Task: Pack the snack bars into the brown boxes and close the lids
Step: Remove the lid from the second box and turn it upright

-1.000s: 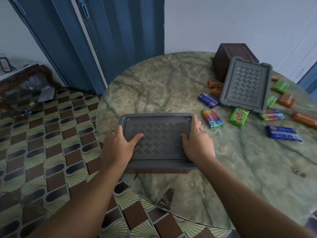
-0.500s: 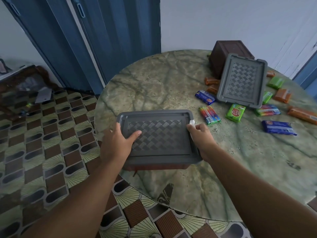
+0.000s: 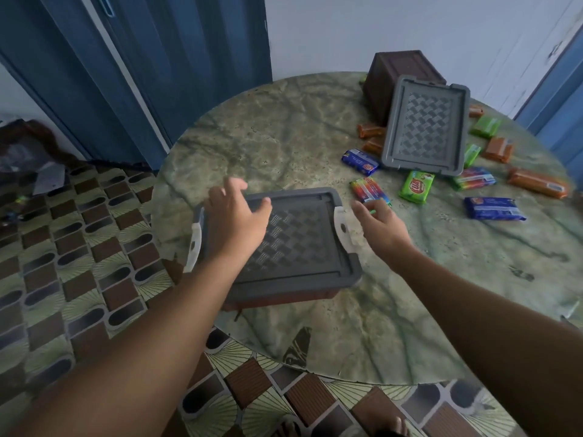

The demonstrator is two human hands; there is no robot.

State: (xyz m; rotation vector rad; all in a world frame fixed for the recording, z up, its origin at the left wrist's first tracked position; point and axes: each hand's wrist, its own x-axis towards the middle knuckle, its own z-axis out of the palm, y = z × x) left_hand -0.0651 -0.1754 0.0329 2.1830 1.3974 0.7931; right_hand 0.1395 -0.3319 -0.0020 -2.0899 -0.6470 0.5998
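While both hands hover with loose fingers, the left hand (image 3: 235, 216) over the near box's (image 3: 277, 294) gray lid (image 3: 293, 238), the right hand (image 3: 380, 220) beside its unlatched clip (image 3: 345, 227), opening seems underway; snack bars (image 3: 416, 186) wait upper right.

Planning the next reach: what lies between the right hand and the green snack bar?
In the head view, a rainbow-striped snack bar lies between the right hand and the green snack bar.

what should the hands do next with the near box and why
Probably lift the grey lid off the near box. Both white latches stand flipped outward, the left hand hovers open over the lid, and the snack bars lie unpacked on the table.
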